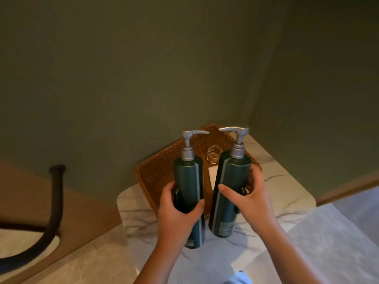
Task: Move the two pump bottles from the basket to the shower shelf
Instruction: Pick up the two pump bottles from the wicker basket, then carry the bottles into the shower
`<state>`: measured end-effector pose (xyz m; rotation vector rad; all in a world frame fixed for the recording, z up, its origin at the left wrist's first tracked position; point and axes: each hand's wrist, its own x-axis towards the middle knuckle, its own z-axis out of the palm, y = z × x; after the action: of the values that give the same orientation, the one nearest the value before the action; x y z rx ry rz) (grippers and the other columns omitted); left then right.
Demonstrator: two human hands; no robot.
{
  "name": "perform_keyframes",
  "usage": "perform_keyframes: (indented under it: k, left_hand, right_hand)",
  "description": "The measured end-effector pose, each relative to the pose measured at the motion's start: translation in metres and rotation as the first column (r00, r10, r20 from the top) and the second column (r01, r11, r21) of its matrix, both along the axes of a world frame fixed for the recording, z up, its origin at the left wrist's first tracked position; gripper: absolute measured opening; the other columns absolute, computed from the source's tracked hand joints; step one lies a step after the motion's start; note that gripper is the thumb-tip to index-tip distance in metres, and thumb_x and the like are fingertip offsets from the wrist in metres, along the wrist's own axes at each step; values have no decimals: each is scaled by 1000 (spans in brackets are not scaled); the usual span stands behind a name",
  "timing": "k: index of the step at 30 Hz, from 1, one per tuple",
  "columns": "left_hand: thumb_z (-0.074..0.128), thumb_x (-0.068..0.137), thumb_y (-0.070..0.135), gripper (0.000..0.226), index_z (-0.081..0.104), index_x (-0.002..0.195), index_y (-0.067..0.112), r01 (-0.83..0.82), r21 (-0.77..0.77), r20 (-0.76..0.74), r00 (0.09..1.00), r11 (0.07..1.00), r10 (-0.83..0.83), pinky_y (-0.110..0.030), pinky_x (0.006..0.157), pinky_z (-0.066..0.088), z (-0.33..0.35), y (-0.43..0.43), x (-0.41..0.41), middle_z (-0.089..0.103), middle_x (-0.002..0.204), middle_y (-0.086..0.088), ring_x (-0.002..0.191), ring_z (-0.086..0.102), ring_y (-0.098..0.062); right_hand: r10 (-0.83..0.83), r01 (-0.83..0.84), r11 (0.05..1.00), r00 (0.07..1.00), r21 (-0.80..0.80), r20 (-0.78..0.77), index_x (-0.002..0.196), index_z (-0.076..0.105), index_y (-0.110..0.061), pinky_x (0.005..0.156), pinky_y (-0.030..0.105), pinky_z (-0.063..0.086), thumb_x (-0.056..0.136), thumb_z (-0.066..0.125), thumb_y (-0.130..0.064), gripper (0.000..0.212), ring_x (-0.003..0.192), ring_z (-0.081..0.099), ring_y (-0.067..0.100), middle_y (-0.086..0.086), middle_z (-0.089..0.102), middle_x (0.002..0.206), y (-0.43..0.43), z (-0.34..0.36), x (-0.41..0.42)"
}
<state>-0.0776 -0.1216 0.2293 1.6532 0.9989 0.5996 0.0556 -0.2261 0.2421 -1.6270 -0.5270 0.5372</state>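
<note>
Two tall dark green pump bottles with silver pumps are held upright above the marble counter, in front of a brown wicker basket (152, 177). My left hand (177, 210) is wrapped around the lower half of the left bottle (188, 177). My right hand (251, 196) grips the middle of the right bottle (229, 177). The pump spouts point toward each other. Both bottle bases sit lower in the frame than the basket's front rim. No shower shelf is in view.
A clear glass (213, 155) and a white folded item (213, 175) lie in the basket, which stands in the corner against dark green walls. The white marble counter (287, 193) has a rounded left edge. A dark curved hose (55, 201) hangs at left.
</note>
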Motion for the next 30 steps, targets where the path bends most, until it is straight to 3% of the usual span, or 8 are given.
perform_keyframes:
  k: [4,7,11,15,18,22,25,30]
  left_hand:
    - [80,59,28,67,36,96,62,101,10,19,995,995,-101,-7,61,42,14,-19,-25,48,99,32,88,49,11]
    - [81,58,28,69,36,94,65,124,29,42,991,992,-125,-3,54,43,22,-31,-40,50,97,31,88,50,18]
    - [81,56,29,66,39,96,60,160,50,68,984,986,-163,3,55,38,24,-48,-56,52,97,27,88,47,23]
    - [78,53,37,62,42,99,56,269,-22,73,961,963,-267,-5,56,44,20,-68,-66,54,97,27,86,49,21]
    - [79,56,31,61,42,98,53,347,-26,63,937,938,-344,-9,58,44,17,-85,-68,53,96,26,86,49,21]
    - [81,59,23,62,42,99,49,456,38,60,887,889,-458,1,62,41,17,-108,-64,52,96,25,88,49,20]
    - [80,59,27,62,41,103,47,531,56,64,843,846,-533,2,60,40,18,-126,-62,50,95,29,88,49,22]
    - [79,62,24,62,42,108,40,644,78,85,756,761,-649,0,60,42,18,-162,-67,54,94,29,88,53,18]
  right_hand:
    - [0,3,999,998,-47,63,103,38,-56,60,-2,41,62,79,-24,66,94,50,-21,-25,56,102,-27,18,-24]
    - [-32,40,996,994,-84,101,101,39,-57,59,-1,42,58,77,-32,63,96,50,-19,-28,58,98,-46,26,-45]
    - [-95,104,991,990,-83,107,98,44,-46,60,2,46,57,78,-33,55,94,53,-12,-18,60,101,-74,26,-71]
    - [-182,193,977,976,-89,122,91,46,-46,62,0,43,59,80,-26,50,89,55,-12,-21,61,92,-103,24,-94]
    - [-249,261,961,961,-95,121,92,48,-44,63,1,43,59,79,-28,48,89,56,-10,-20,63,92,-126,25,-108]
    - [-361,373,922,925,-102,121,104,50,-34,65,5,45,57,78,-31,55,91,58,-1,-12,64,100,-158,27,-123]
    - [-424,438,892,897,-111,129,104,49,-36,67,6,46,58,78,-30,55,96,58,5,-12,63,101,-181,30,-135]
    - [-520,535,835,844,-126,132,114,48,-27,79,24,49,59,78,-32,63,101,58,14,-5,62,108,-221,31,-159]
